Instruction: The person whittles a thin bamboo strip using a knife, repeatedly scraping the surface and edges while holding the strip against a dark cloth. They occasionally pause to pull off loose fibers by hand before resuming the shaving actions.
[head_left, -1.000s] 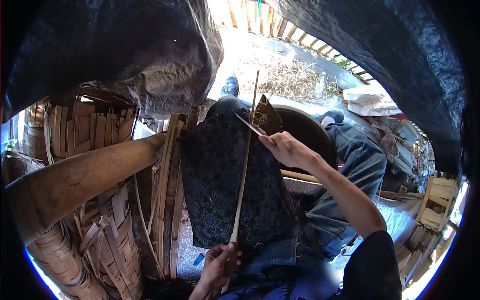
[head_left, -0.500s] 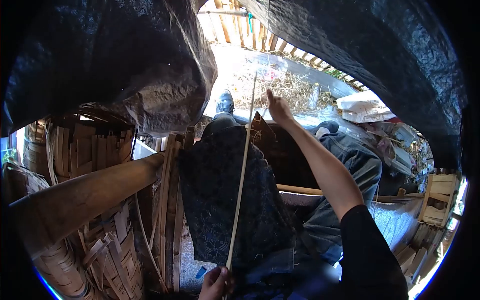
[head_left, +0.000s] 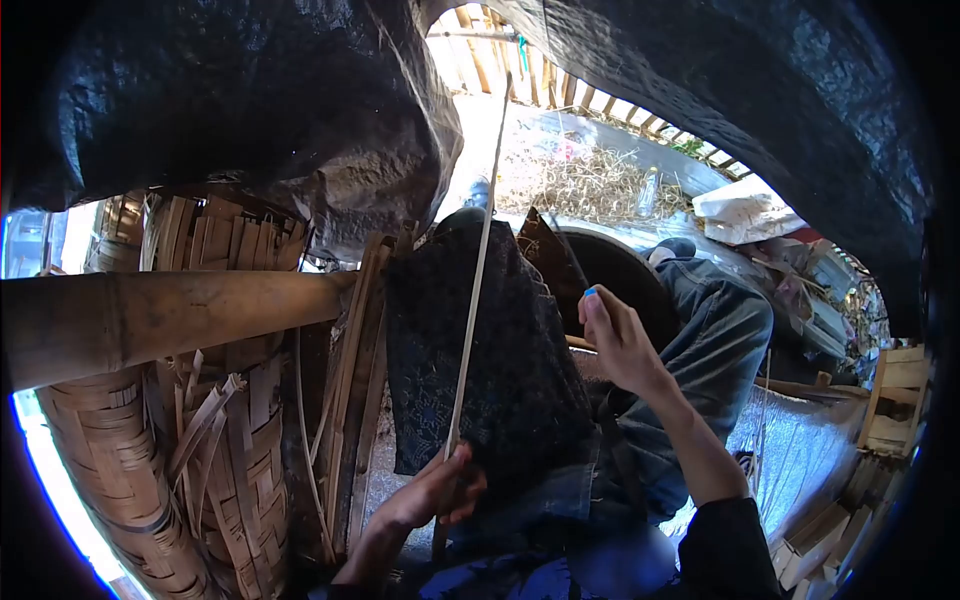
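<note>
the left hand (head_left: 432, 490) pinched the low end of a thin bamboo strip (head_left: 472, 270), which ran nearly upright (tip tilted slightly right) over the dark cloth (head_left: 480, 370) on the lap. the right hand (head_left: 615, 340) hovered beside it, its grip loosely curled and empty.

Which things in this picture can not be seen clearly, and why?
Head view only:
- Lower end of the bamboo strip: covered by the left hand.
- What the right hand grips: fingers closed, any blade is hidden behind them.
- Left knee: under the dark cloth.
- Bamboo pole: left end cut off by the lens edge.
- Woven basket: bottom cut off by the picture edge.
</note>
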